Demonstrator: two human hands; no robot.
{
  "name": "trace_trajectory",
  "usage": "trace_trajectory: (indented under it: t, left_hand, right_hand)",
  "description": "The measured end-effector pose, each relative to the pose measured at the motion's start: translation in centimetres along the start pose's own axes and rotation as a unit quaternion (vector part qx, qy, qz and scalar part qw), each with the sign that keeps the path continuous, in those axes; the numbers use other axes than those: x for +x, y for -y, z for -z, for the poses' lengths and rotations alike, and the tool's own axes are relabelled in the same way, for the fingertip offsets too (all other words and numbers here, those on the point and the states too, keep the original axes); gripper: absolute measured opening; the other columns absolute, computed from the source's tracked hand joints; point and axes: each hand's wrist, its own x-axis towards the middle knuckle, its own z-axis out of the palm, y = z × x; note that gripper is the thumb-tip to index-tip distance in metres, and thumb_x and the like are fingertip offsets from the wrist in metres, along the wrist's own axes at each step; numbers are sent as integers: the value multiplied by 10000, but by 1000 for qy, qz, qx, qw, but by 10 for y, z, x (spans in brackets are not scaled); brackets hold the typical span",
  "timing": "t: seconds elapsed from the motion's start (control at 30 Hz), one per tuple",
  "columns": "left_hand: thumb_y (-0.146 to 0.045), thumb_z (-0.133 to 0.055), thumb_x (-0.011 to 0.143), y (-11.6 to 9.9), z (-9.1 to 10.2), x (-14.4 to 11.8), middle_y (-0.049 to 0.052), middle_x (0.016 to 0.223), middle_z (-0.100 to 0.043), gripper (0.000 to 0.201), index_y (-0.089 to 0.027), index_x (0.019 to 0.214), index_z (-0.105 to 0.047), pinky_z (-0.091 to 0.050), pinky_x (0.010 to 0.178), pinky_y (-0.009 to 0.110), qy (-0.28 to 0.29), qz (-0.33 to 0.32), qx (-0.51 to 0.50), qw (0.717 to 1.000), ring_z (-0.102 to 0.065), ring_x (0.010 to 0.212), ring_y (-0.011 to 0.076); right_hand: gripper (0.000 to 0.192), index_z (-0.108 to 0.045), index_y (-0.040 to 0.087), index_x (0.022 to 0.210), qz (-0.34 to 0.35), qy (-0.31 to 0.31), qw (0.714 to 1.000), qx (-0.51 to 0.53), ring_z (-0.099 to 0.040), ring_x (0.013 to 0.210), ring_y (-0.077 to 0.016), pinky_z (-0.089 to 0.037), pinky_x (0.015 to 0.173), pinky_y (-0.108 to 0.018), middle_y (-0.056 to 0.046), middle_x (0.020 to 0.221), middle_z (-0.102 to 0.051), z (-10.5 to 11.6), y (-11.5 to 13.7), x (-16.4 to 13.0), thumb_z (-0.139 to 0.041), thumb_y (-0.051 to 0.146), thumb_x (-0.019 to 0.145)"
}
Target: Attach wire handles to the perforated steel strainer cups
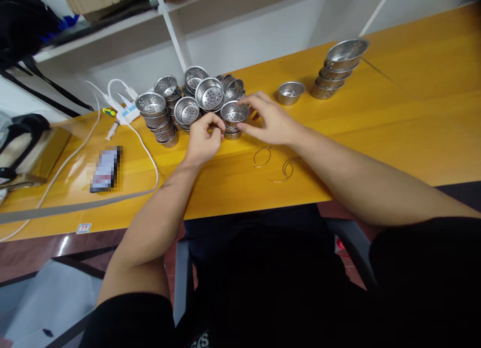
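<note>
A perforated metal cup (233,118) stands on top of a short stack in front of me. My right hand (268,118) holds its right side, index finger at the rim and thumb lower on the wall. Close to the cup's left side is my left hand (206,139), its fingers curled into a pinch; anything between the fingertips is hidden or too small to make out. Behind both hands, several stacks of similar perforated cups (209,93) crowd together. Thin wire rings, one single (262,157) and others overlapping (287,173), lie on the table below my right wrist.
On the right stand a lone metal cup (290,93) and a leaning stack of cups (334,74). A phone (106,169), a white power strip (128,112) and its cable (152,160) lie leftward on the yellow table (398,137). Shelving (173,32) rises behind.
</note>
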Motion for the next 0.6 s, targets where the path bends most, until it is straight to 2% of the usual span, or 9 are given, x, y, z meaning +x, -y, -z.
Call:
trace_trajectory:
  t: [0.13,0.23,0.3,0.33,0.4,0.43,0.53,0.6]
  left_hand:
    - [-97,-641,856,-25,2,-6,-26,699,-697,169,-244,806,-708,-512,573,254,129,8,-22,991,-632,589,114]
    - [-100,-629,794,-37,3,-9,-27,674,-709,167,-232,752,-723,-460,555,238,202,35,-8,979,-615,575,101]
    - [-103,-622,773,-39,4,-9,-31,667,-713,166,-230,743,-726,-436,547,233,219,64,1,974,-607,566,98]
    - [-103,-621,767,-39,5,-9,-31,666,-716,165,-229,743,-727,-431,548,232,221,74,5,972,-609,566,98]
    - [-102,-623,758,-36,6,-8,-29,674,-732,165,-227,745,-730,-436,553,231,219,85,13,972,-623,574,102]
    - [-100,-623,755,-34,6,-7,-27,681,-740,166,-226,747,-731,-441,557,229,216,85,16,972,-630,580,103]
    - [-98,-626,748,-30,6,-7,-23,700,-758,172,-224,760,-743,-457,570,221,217,75,18,973,-653,604,103]
    - [-100,-631,747,-28,6,-7,-19,712,-766,177,-222,777,-755,-465,576,218,217,71,13,974,-664,617,104]
  right_hand:
    - [890,-818,342,1644,0,-31,999,-14,-830,1348,-478,-737,1226,-711,-203,1571,-809,6,-4,3,-875,1014,1064]
    - [788,-835,300,1568,-28,-84,995,-41,-846,1124,-386,-745,1187,-658,-203,1552,-801,25,-22,8,-844,960,1139]
    - [708,-847,231,1483,-62,-117,988,-76,-790,947,-294,-732,1164,-620,-230,1553,-784,45,-47,9,-856,875,1188]
    - [665,-850,209,1428,-73,-132,984,-96,-772,944,-275,-713,1192,-605,-239,1541,-778,56,-63,8,-908,824,1181]
    - [554,-835,235,1246,-74,-163,977,-117,-784,1104,-323,-667,1283,-584,-199,1351,-806,76,-97,3,-1054,725,1107]
    - [523,-812,251,1170,-73,-165,976,-123,-786,1132,-339,-669,1271,-575,-171,1247,-808,85,-114,0,-1095,681,1078]
    - [497,-745,258,981,-107,-130,975,-144,-766,981,-306,-681,1078,-501,-83,907,-733,97,-153,-8,-1136,561,1031]
    - [480,-717,261,905,-162,-89,970,-156,-703,864,-264,-638,968,-454,-41,777,-665,95,-163,-9,-1095,505,1073]
